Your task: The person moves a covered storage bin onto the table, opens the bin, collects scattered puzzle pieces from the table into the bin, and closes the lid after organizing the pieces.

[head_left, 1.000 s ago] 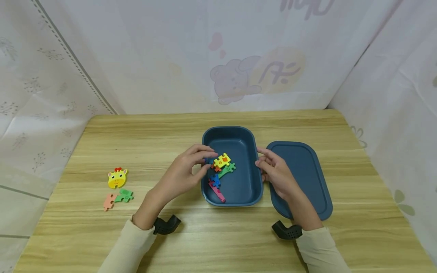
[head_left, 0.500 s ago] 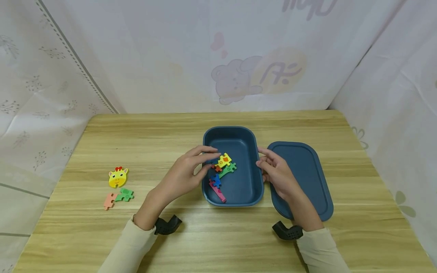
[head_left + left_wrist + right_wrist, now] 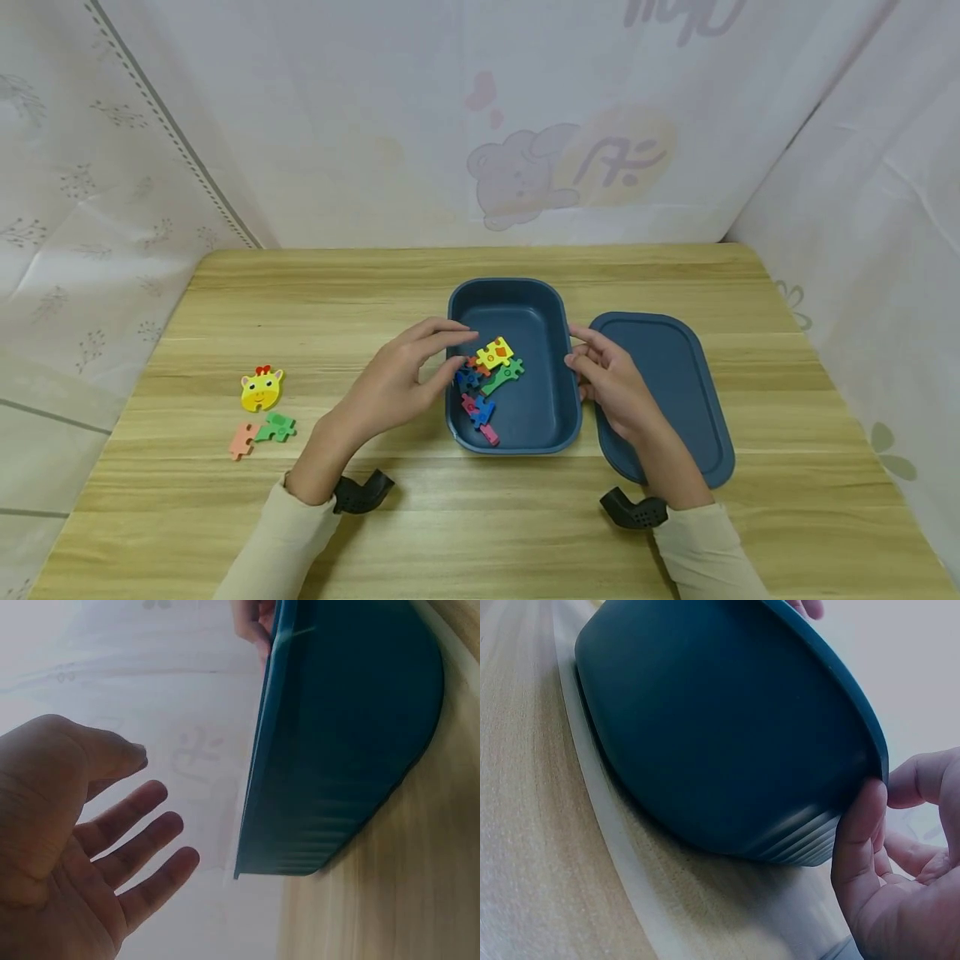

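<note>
A dark blue rectangular box point(image 3: 543, 417) stands on the wooden table with several puzzle pieces in its left half. Among them are a yellow piece point(image 3: 493, 354), a green piece point(image 3: 504, 379), a dark blue piece point(image 3: 468, 380), a brighter blue piece point(image 3: 483, 412) and a pink piece point(image 3: 489, 434). My left hand point(image 3: 397, 375) hovers at the box's left rim, fingers spread and nothing between them; the left wrist view shows its fingers point(image 3: 154, 836) apart from the wall. My right hand point(image 3: 611, 379) pinches the right rim between thumb and finger point(image 3: 859, 832).
To the right lies the box's matching lid point(image 3: 671, 375), partly under the right forearm. At the left of the table are a giraffe-head piece point(image 3: 261, 389), a green puzzle piece point(image 3: 277, 427) and an orange one point(image 3: 242, 442). Curtains stand behind and at both sides.
My left hand has let go of a dark blue piece, now lying in the box, and has drawn slightly left. The brighter blue piece has slid down over the pink one. My right hand stays put.
</note>
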`<state>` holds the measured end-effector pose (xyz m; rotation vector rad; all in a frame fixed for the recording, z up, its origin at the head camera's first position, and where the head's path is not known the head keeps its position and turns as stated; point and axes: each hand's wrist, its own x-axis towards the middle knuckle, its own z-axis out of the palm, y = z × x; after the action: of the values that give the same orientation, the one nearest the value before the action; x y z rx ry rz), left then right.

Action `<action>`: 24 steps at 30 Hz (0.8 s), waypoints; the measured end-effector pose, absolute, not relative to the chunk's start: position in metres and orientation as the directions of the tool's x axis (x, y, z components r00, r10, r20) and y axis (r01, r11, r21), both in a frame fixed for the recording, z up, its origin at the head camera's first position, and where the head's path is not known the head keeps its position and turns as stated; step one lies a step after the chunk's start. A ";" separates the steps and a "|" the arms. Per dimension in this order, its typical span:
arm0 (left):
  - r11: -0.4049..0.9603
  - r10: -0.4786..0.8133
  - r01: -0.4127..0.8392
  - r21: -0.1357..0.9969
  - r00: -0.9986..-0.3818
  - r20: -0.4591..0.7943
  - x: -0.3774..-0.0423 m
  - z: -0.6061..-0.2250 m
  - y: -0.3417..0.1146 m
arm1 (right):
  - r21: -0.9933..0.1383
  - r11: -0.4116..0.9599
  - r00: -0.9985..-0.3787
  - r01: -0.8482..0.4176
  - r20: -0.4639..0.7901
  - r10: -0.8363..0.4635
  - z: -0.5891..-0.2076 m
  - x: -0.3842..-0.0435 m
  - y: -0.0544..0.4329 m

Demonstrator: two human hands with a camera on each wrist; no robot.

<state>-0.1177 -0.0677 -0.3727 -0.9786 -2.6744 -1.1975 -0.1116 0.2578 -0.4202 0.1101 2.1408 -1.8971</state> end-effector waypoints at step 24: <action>0.582 0.431 0.554 0.596 -0.831 0.351 -0.118 -0.368 -0.096 | -0.960 0.140 -0.957 0.241 -0.259 -0.130 -0.422 -0.112 0.258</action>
<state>-0.1176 -0.0957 -0.3684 -0.8301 -2.6413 -1.0831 -0.1123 0.2580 -0.4219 0.1076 2.1408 -1.8897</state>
